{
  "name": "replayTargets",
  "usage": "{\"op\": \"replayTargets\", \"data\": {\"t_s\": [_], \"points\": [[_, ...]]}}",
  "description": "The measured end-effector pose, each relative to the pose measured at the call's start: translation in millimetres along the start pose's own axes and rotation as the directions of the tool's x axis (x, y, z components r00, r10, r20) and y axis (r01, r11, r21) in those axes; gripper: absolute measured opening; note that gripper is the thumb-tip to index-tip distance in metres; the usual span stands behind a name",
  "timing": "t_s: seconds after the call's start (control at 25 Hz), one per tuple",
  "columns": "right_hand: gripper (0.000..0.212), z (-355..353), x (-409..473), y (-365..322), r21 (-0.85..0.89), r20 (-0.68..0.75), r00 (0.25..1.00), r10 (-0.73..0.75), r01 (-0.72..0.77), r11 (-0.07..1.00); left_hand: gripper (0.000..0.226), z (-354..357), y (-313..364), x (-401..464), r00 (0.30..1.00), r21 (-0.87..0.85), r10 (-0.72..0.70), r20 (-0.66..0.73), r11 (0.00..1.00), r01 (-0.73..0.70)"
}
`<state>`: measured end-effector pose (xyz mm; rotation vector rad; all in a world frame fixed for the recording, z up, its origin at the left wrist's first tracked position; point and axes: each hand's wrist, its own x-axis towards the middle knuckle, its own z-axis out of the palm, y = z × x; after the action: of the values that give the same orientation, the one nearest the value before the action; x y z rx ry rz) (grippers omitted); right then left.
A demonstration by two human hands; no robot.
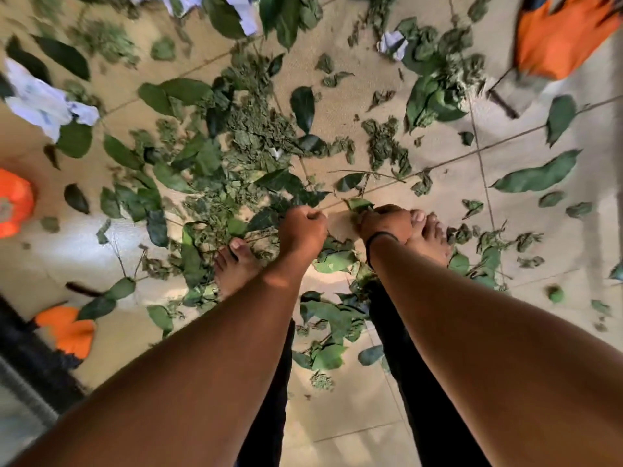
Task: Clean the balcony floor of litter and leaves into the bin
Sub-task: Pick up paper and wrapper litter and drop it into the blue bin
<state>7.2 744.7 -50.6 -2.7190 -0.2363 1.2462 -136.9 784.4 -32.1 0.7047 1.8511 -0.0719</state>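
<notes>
Fingers on both hands are curled down at floor level: the left hand (303,227) is fisted around what looks like a thin stem, and the right hand (382,222) pinches a green leaf (359,204). Loose leaves (236,143) and crumpled paper (43,99) cover the tiled floor (539,139) around bare feet. Orange bags (556,45) sit at the edges.
</notes>
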Motion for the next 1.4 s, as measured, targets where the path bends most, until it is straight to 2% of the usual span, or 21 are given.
{"op": "replayTargets", "data": {"t_s": [0.04, 0.08, 0.16, 0.28, 0.4, 0.52, 0.72, 0.88, 1.0, 1.04, 1.12, 1.24, 1.32, 1.36, 1.4], "points": [[0.013, -4.1, -11.5, -18.6, -0.036, 0.055, 0.998, -0.004, 0.006, 0.999, 0.009, -9.0, 7.6, -2.2, 1.0, 0.026, 0.024, -0.012, 0.999, -0.023], [0.005, -0.6, -15.1, -25.5, -0.042, 0.136, 0.99, -0.03, 0.036, 0.998, 0.009, -17.6, 14.9, -2.9, 0.998, 0.061, 0.063, -0.028, 0.996, -0.061], [0.006, 1.4, -25.0, -38.0, -0.076, 0.228, 0.971, -0.07, 0.09, 0.993, 0.007, -34.7, 28.8, 1.0, 0.985, 0.108, 0.144, -0.095, 0.985, -0.133], [0.007, -11.1, -46.7, -52.5, 0.013, 0.334, 0.941, -0.061, 0.06, 0.998, 0.008, -55.1, 49.7, 21.3, 0.951, 0.104, 0.2, -0.234, 0.978, -0.18], [0.008, -3.9, -59.2, -69.0, 0.137, 0.385, 0.918, -0.096, 0.046, 0.99, 0.023, -66.3, 58.7, 51.0, 0.935, 0.098, 0.169, -0.312, 0.985, -0.145], [0.009, 4.0, -60.0, -77.3, 0.224, 0.431, 0.888, -0.161, 0.067, 0.972, 0.038, -66.4, 56.8, 77.1, 0.925, 0.206, 0.176, -0.336, 0.972, -0.11], [0.012, -4.4, -70.9, -97.0, 0.234, 0.434, 0.894, -0.109, 0.004, 0.972, 0.022, -76.9, 49.1, 64.8, 0.918, 0.211, 0.202, -0.342, 0.968, -0.134], [0.005, -35.0, -113.3, -124.5, 0.271, 0.4, 0.912, -0.088, -0.026, 0.962, 0.019, -109.3, 60.2, -6.4, 0.936, 0.174, 0.174, -0.306, 0.977, -0.124], [0.012, -75.1, -172.9, -157.7, 0.242, 0.391, 0.912, -0.123, 0.027, 0.97, 0.012, -136.1, 86.9, -90.8, 0.944, 0.235, 0.269, -0.193, 0.946, -0.221], [0.019, -92.8, -194.5, -168.8, 0.18, 0.378, 0.913, -0.152, 0.088, 0.98, 0.012, -144.2, 98.1, -121.3, 0.957, 0.196, 0.258, -0.129, 0.953, -0.231], [0.026, -127.9, -234.2, -189.2, 0.013, 0.344, 0.913, -0.219, 0.229, 0.973, 0.019, -158.9, 122.6, -175.4, 0.981, 0.009, 0.192, 0.01, 0.981, -0.192], [0.022, -153.2, -267.3, -218.2, -0.06, 0.304, 0.913, -0.271, 0.302, 0.952, 0.033, -178.7, 154.5, -218.3, 0.974, -0.148, 0.22, 0.051, 0.966, -0.211], [0.025, -161.2, -265.8, -237.9, -0.027, 0.277, 0.915, -0.294, 0.313, 0.949, 0.032, -186.2, 178.9, -225.9, 0.954, -0.086, 0.289, 0.08, 0.956, -0.282], [0.029, -163.7, -260.3, -244.7, -0.012, 0.264, 0.912, -0.315, 0.33, 0.944, 0.034, -186.5, 185.8, -223.2, 0.944, 0.007, 0.312, 0.108, 0.949, -0.314], [0.037, -163.5, -252.5, -250.8, 0.004, 0.258, 0.906, -0.337, 0.348, 0.938, 0.028, -187.4, 193.3, -218.8, 0.923, 0.214, 0.368, 0.114, 0.898, -0.384]]}}
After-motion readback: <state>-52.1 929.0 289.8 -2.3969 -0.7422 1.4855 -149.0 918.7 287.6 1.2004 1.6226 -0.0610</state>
